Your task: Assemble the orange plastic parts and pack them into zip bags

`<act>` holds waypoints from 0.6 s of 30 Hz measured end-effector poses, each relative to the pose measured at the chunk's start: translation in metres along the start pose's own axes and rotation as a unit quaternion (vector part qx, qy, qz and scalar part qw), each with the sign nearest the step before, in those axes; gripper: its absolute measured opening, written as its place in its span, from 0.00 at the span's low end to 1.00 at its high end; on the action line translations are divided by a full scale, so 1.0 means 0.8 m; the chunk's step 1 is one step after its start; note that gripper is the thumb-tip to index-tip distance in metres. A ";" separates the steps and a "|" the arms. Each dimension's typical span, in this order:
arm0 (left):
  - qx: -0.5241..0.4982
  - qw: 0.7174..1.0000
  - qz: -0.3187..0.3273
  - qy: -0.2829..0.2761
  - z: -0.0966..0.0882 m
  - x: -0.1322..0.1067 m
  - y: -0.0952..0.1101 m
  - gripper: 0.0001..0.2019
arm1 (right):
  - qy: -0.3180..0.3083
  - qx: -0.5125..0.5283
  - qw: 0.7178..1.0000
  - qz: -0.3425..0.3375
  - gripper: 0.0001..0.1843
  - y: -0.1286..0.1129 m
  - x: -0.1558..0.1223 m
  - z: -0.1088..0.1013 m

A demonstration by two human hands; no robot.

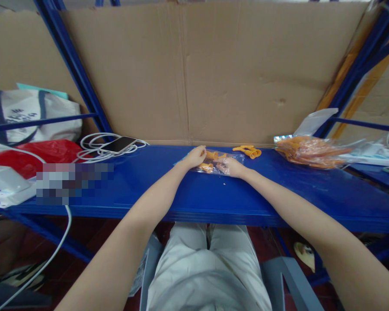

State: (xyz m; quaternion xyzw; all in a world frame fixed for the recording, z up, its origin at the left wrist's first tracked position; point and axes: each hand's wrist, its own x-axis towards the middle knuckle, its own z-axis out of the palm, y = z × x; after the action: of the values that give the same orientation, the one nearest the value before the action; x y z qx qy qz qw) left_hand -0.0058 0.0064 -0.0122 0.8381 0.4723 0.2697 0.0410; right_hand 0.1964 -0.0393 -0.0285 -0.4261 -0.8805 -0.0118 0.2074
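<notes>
A small clear plastic bag [218,163] with orange plastic parts inside lies on the blue shelf [194,194], near its back edge. My left hand [196,156] is closed on the bag's left end, fingers curled around an orange part there. My right hand [230,166] rests on the bag's right side, fingers pressed onto the plastic. A loose orange plastic piece [248,150] lies just behind and to the right of the bag, apart from both hands.
A larger clear bag of orange parts [311,151] sits at the right. A phone [118,144] on coiled white cable, a red bag [48,153] and a white tote [29,116] are at the left. Cardboard [240,73] backs the shelf; blue uprights flank it.
</notes>
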 end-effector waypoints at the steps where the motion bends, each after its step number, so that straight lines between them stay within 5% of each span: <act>1: 0.002 1.000 0.000 -0.001 0.000 0.000 0.000 0.12 | -0.001 0.002 1.000 0.001 0.17 0.001 0.001 0.000; 12: -0.013 0.999 -0.033 -0.026 0.004 0.003 -0.017 0.14 | -0.002 -0.035 0.999 0.026 0.16 0.002 -0.002 -0.021; 15: 0.007 0.997 -0.060 -0.048 0.003 0.003 -0.014 0.15 | -0.021 -0.064 0.995 0.079 0.17 0.010 -0.005 -0.040; 18: 0.018 0.995 -0.082 -0.061 0.002 0.004 -0.014 0.16 | 0.038 -0.102 0.976 0.189 0.19 0.026 -0.012 -0.059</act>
State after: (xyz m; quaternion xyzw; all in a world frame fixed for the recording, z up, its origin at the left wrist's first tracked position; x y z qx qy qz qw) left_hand -0.0125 0.0154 -0.0162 0.8118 0.5411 0.2053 0.0771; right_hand 0.2346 -0.0426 0.0079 -0.6029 -0.7697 -0.0783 0.1946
